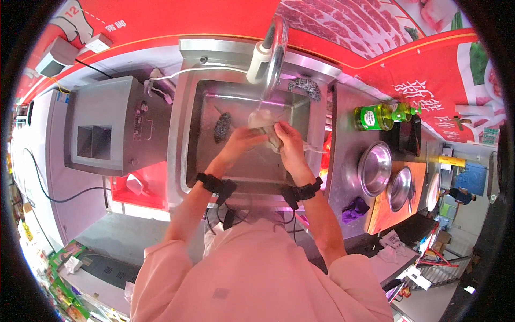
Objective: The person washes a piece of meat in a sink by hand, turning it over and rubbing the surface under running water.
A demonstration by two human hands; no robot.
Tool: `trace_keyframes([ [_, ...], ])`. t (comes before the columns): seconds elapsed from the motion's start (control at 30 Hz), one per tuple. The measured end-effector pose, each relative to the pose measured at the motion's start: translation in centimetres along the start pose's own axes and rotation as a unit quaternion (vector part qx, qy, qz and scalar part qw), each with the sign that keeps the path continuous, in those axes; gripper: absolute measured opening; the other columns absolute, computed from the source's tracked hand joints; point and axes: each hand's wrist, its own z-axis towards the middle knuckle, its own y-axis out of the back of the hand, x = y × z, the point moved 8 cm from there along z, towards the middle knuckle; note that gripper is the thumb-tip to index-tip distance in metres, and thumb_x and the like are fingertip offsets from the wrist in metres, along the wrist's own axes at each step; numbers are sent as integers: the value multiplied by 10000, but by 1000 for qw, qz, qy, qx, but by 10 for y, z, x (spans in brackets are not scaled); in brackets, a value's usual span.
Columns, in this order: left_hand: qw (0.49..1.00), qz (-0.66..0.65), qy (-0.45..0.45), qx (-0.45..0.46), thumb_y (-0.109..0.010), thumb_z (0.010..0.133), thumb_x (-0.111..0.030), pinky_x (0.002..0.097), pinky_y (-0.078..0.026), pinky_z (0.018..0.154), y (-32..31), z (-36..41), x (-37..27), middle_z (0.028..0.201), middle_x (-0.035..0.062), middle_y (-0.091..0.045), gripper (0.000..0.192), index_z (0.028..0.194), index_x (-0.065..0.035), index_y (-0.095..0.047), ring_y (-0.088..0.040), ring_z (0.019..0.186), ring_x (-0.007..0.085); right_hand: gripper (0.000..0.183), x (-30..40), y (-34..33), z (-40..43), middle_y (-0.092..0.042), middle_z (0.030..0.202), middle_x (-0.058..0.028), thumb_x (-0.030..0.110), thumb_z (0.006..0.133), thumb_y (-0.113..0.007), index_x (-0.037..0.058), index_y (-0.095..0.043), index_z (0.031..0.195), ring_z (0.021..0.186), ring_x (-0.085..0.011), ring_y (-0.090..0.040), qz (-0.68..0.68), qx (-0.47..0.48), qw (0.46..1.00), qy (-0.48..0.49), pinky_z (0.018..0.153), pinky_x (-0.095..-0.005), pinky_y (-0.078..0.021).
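Observation:
Both my hands are over the stainless steel sink [237,169], just below the mouth of the curved chrome faucet [277,52]. Between them is a crumpled, wet-looking greyish cloth [263,119]. My right hand [291,143] grips it, thumb pressed on top. The fingers of my left hand [243,144] close on its other side, slightly blurred. A thin pale strand trails right of my right hand; whether it is cloth or water I cannot tell. A dark steel wool scourer [222,127] lies in the basin at left. A second steel wool scourer [304,87] rests on the back right rim.
Right of the sink, a steel counter [342,161] bears green-capped detergent bottles [372,117], a metal bowl [375,169] and a purple cloth [355,210]. Another metal bowl [399,189] sits on a wooden cutting board [378,217]. A steel machine [108,124] stands left. Far right is a person [460,196].

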Motion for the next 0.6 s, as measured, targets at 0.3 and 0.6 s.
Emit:
trace_keyframes([
  [0.3, 994, -90, 27, -54, -594, 818, -76, 266, -451, 740, 9, 3, 21, 941, 31, -616, 221, 1032, -26, -573, -584, 832, 118, 189, 8, -10, -1, -566, 822, 24, 143, 835, -607, 6, -604, 966, 728, -54, -510, -136, 0, 991, 10, 654, -197, -391],
  [0.6, 993, -16, -13, -118, -489, 813, -16, 255, -452, 753, 42, 5, 31, 904, 41, -597, 172, 972, -1, -552, -580, 822, 145, 167, -12, 21, 15, -563, 835, 28, 172, 846, -596, 63, -574, 971, 757, -76, -517, -143, -111, 982, 47, 687, -224, -402],
])
